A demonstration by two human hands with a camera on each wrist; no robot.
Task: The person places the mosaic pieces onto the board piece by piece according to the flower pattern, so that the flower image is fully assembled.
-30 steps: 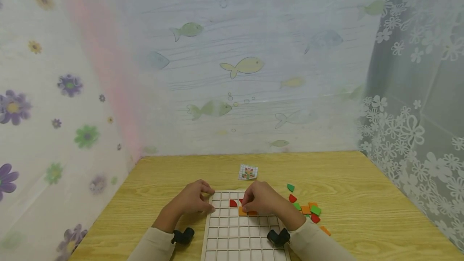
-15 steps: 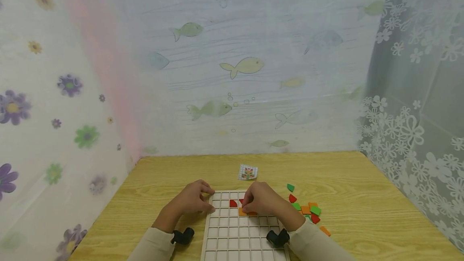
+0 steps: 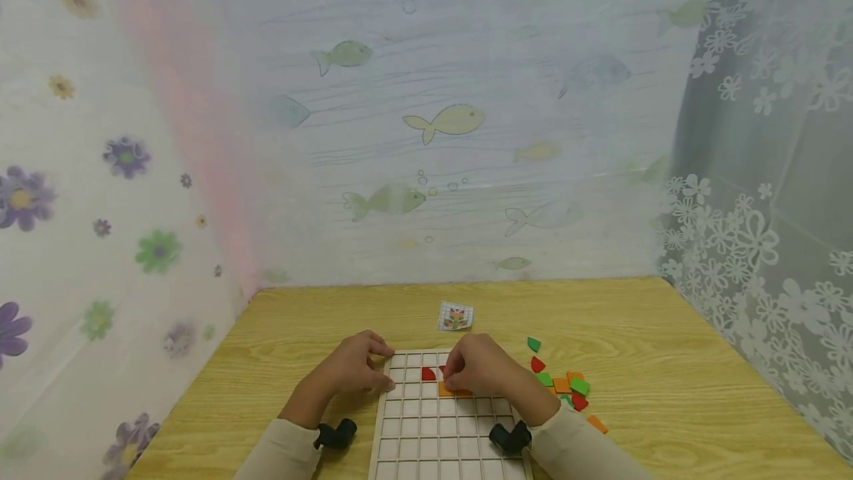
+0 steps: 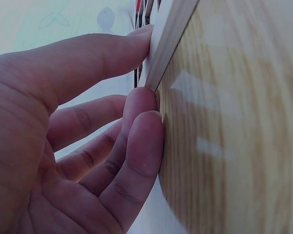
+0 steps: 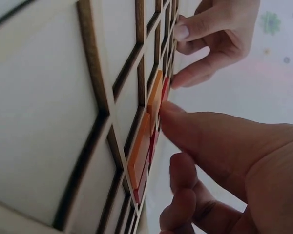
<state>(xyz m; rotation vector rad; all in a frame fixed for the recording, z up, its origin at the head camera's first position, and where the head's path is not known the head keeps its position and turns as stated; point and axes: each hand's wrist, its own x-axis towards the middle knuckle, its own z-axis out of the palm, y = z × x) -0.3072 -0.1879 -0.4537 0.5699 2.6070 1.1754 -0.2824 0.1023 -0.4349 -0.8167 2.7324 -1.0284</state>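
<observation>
On the table lies a pale wooden grid board [image 3: 429, 427]. My left hand [image 3: 353, 369] holds its far left corner, thumb on the rim and fingertips against the side in the left wrist view. Over the upper rows, my right hand [image 3: 481, 369] has thumb and forefinger closed together at a red tile [image 5: 154, 145], which they partly hide. A red quarter-round tile [image 3: 429, 374] sits in a cell to its left. Two orange square tiles, one the left orange tile [image 3: 445, 390] and the other the right orange tile [image 5: 139, 153], lie in the row nearer me.
A small pattern card [image 3: 456, 316] with a coloured figure lies beyond the board. Right of the board are loose tiles: green squares [image 3: 580, 387], orange squares [image 3: 563, 386], red pieces [image 3: 537, 365] and a dark green piece [image 3: 534, 344]. A black wrist camera [image 3: 511, 437] hangs below the right wrist.
Both hands stay almost where they were; the right thumb and forefinger shift only very slightly at the same cells. The tiles keep their places.
</observation>
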